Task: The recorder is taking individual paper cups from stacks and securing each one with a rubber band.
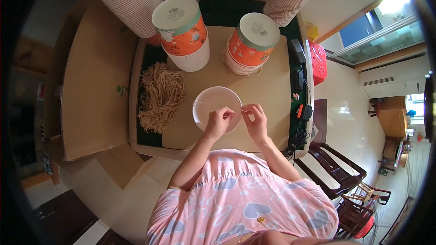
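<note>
Nearest the camera, the left hand (219,121) and right hand (255,120) pinch a thin pale strand (213,104) between fingertips, both closed on it above a white paper bowl (213,100) on the table (268,86). A heap of brown noodles (160,96) lies left; stacked orange-banded bowls (184,31) stand behind.

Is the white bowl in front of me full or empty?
Nearly empty. The bowl shows a bare pale inside; only a thin strand crosses it, pinched by the left hand and right hand.
</note>
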Tool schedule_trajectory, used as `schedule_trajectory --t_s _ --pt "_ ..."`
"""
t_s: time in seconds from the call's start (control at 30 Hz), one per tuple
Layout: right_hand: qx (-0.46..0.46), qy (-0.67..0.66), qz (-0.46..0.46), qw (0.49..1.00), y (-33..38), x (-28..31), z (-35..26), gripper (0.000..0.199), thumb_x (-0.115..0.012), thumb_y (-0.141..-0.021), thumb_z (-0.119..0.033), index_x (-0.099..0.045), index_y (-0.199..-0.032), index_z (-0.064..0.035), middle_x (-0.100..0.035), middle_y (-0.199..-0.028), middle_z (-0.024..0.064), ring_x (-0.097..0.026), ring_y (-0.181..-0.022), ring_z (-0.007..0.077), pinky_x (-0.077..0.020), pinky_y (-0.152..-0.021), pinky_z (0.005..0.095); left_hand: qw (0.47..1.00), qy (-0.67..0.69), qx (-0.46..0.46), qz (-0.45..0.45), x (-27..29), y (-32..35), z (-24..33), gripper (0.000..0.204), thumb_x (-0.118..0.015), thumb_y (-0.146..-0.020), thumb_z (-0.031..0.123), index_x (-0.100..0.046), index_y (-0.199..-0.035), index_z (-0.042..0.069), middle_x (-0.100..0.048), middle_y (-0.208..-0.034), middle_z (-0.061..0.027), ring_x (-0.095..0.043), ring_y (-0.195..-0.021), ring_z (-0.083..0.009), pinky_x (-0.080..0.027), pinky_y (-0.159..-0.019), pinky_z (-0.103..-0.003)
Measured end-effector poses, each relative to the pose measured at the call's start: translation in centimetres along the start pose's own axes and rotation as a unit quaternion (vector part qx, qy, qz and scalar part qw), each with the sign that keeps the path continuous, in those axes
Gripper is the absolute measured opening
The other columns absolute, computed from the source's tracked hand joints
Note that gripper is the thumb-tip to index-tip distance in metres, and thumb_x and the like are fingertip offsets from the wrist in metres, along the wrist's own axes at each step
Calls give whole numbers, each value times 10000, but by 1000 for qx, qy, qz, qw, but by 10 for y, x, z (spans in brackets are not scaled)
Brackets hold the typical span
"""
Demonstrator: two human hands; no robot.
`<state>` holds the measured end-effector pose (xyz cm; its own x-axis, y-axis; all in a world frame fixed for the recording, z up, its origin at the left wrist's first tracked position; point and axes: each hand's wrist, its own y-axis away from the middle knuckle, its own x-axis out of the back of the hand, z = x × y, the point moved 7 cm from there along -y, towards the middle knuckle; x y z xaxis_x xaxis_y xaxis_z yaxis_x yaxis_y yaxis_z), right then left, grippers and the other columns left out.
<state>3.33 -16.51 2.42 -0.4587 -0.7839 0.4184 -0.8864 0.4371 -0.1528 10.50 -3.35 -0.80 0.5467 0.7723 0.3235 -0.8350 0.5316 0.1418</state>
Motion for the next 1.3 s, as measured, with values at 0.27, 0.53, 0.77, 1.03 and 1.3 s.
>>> schedule_trajectory --t_s 0.27,0.53,0.77,1.03,1.3 --pt "13 65 -139 988 -21 -18 -1 115 -655 -767 -25 -641 -877 -53 -567 -832 109 -602 -722 243 -503 -635 319 999 32 -14 35 7 -4 4 128 -630 -813 35 -654 -933 -2 -687 -808 -131 -679 -756 -195 -519 -664 -274" --pt "-142 -172 -113 968 -15 -24 25 60 -636 -836 -48 -628 -878 -5 -614 -792 52 -609 -718 115 -481 -644 230 996 82 14 -23 -10 -7 1 61 -634 -817 18 -666 -852 -22 -634 -698 -26 -562 -665 -74 -476 -616 -238" --pt "-149 -224 -110 957 -17 -18 21 70 -617 -857 -48 -615 -899 8 -647 -812 33 -603 -754 85 -486 -683 225 999 47 -8 -19 -5 -2 -8 93 -604 -845 37 -674 -865 -20 -642 -722 -21 -563 -651 -73 -473 -608 -229" --pt "-72 -18 -119 990 -21 -4 12 54 -667 -797 -56 -675 -850 -52 -564 -762 36 -562 -684 130 -469 -643 259 977 -157 -76 120 44 6 21 308 -575 -795 -10 -570 -1102 18 -593 -978 -150 -568 -928 -298 -468 -824 -388" --pt "-92 -63 -101 989 -20 -14 23 82 -671 -788 -70 -687 -868 -56 -575 -799 71 -573 -695 160 -474 -639 284 997 -3 -70 -16 -14 1 3 319 -680 -759 53 -490 -1015 37 -617 -883 -112 -618 -822 -272 -494 -752 -355"
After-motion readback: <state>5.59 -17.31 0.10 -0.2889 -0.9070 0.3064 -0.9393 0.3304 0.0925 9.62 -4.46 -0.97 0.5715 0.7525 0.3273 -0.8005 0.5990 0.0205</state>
